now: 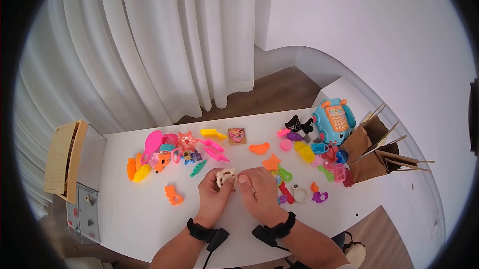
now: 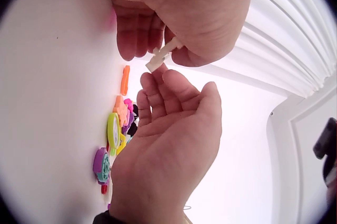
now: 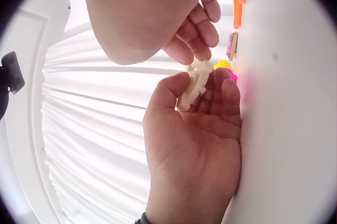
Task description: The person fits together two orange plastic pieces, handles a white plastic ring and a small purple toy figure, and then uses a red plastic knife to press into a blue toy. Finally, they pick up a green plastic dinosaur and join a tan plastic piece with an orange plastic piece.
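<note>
A cream-coloured ring-shaped toy (image 1: 226,176) is held up above the white table between both hands. My left hand (image 1: 213,200) grips it, thumb across the front and fingers behind. At its right edge are the thumb and fingertips of my right hand (image 1: 263,198), which appear to pinch that edge. Seen edge-on in the left wrist view, the toy (image 2: 160,58) looks thin and flat. In the right wrist view the toy (image 3: 194,88) lies between the left thumb and fingers, its upper end at the right fingertips.
Colourful toys lie left and right on the table (image 1: 134,209), among them an orange piece (image 1: 173,195) and a white ring (image 1: 299,194). Farther right stand a blue toy phone (image 1: 333,122) and brown paper bags (image 1: 366,166). A small boxed item (image 1: 237,136) sits at the back.
</note>
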Tool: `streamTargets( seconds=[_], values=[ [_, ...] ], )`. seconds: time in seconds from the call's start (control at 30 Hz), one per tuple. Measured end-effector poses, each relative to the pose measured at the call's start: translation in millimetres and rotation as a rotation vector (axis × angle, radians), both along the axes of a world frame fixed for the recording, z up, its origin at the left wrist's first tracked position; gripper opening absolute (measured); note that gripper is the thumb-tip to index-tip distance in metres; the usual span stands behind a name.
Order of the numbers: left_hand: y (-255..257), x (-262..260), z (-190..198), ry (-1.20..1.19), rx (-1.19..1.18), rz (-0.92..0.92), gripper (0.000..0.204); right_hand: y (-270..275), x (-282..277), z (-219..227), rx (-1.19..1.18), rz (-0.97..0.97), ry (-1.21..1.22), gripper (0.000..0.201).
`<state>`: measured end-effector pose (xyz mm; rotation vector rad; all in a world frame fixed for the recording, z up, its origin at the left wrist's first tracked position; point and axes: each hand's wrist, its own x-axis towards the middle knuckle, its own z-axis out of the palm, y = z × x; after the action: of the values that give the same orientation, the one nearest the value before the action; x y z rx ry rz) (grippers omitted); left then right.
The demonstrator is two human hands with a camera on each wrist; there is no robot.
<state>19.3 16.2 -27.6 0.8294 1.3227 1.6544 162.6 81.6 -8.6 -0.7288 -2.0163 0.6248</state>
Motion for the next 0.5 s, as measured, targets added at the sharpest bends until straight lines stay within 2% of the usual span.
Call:
streamTargets(
  seconds=[0.07, 0.13, 0.37, 0.47, 0.5],
  values=[
    [0.2, 0.0, 0.0, 0.005, -0.004, -0.003, 0.015, -1.5, 0.1, 2.1, -0.072, -0.014, -0.047, 0.022],
    [0.7, 0.9, 1.6, -0.014, 0.001, 0.002, 0.016, -6.5, -4.1, 11.8, -0.086, -0.023, 0.028, 0.021],
    [0.2, -0.2, 1.3, -0.017, -0.005, -0.006, 0.019, -0.4, -2.8, -1.8, -0.097, -0.013, -0.044, 0.021],
    [-0.2, -0.2, 3.4, 0.007, -0.019, -0.011, 0.018, 2.2, -4.2, 0.6, -0.022, -0.078, -0.015, 0.026],
    [0.0, 0.3, 4.3, 0.006, -0.018, -0.008, 0.018, 4.4, -5.1, 3.6, 0.072, -0.063, 0.023, 0.025]
  ],
)
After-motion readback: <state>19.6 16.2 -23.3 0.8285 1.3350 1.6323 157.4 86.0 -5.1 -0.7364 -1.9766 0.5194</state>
